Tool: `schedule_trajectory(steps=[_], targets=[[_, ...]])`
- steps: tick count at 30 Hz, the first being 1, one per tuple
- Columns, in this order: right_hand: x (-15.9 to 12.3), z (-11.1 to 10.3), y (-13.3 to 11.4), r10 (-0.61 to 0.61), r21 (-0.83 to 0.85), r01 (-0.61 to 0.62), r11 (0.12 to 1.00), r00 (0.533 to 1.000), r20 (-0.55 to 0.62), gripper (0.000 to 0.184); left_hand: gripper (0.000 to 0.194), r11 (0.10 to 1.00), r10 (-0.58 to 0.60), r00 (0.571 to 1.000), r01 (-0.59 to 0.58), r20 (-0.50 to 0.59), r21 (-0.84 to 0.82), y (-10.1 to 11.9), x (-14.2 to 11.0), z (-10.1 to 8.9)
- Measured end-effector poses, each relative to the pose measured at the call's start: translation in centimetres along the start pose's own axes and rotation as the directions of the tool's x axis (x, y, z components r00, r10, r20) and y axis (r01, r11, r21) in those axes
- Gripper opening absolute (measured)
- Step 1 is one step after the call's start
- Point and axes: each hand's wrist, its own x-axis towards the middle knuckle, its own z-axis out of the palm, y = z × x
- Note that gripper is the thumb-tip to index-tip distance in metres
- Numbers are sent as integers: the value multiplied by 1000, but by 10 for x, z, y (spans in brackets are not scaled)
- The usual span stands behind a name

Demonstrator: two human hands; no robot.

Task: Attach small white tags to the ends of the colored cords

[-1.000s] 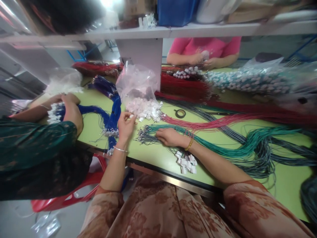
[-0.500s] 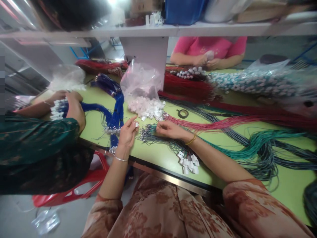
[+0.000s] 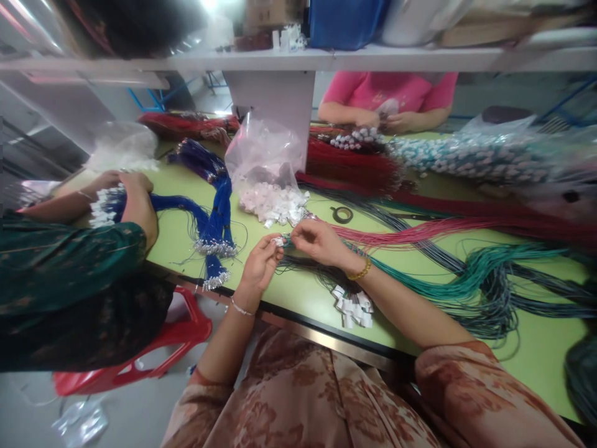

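My left hand (image 3: 261, 262) pinches a small white plastic connector (image 3: 278, 241) between thumb and fingertips. Close beside it on the right, my right hand (image 3: 319, 241) has its thumb and forefinger closed on what looks like a thin wire by its end; the fingers partly hide it. Under and around my right hand lie bundles of green wires (image 3: 396, 283) and dark grey wires (image 3: 305, 264). Several wires with white connectors (image 3: 352, 306) fitted on their ends rest nearer the table edge.
A clear bag (image 3: 265, 146) spills loose white connectors (image 3: 270, 204) beyond my hands. Red wires (image 3: 401, 231), a tape roll (image 3: 342, 214) and scissors (image 3: 410, 216) lie right of it. Blue wires (image 3: 219, 211) lie left, beside a co-worker's arm (image 3: 140, 205). Another person (image 3: 387, 102) sits opposite.
My left hand has moved right with the white connector, up to the fingertips of my right hand. My right hand has stayed almost in place.
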Motion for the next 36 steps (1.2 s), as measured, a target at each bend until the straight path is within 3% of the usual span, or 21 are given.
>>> schedule_trajectory(steps=[4, 14, 19, 23, 29, 34, 36], targets=[[-4, 1, -1, 24, -44, -24, 999, 1000, -10, 16, 14, 998, -27, 999, 28, 26, -53, -2, 0, 5], [-14, 12, 15, 168, -55, -169, 984, 985, -30, 18, 16, 1000, -22, 998, 21, 52, 14, -9, 1, 10], [-21, 16, 20, 160, -111, -163, 980, 986, -39, 21, 22, 981, 87, 996, -89, 16, 171, -22, -2, 16], [-29, 17, 23, 136, -164, -135, 977, 991, -5, 21, 25, 978, 86, 994, -72, -65, 198, -33, -4, 17], [-38, 21, 25, 163, -312, -148, 939, 986, 22, 20, 28, 962, 129, 986, -98, -105, 257, -51, -5, 17], [-27, 6, 38, 151, -265, -116, 957, 982, 117, 29, 28, 960, 32, 994, -1, -106, 280, -47, -4, 10], [-15, -3, 50, 144, -272, -115, 956, 986, 89, 29, 26, 953, -5, 993, 40, -117, 301, -41, -3, 6]])
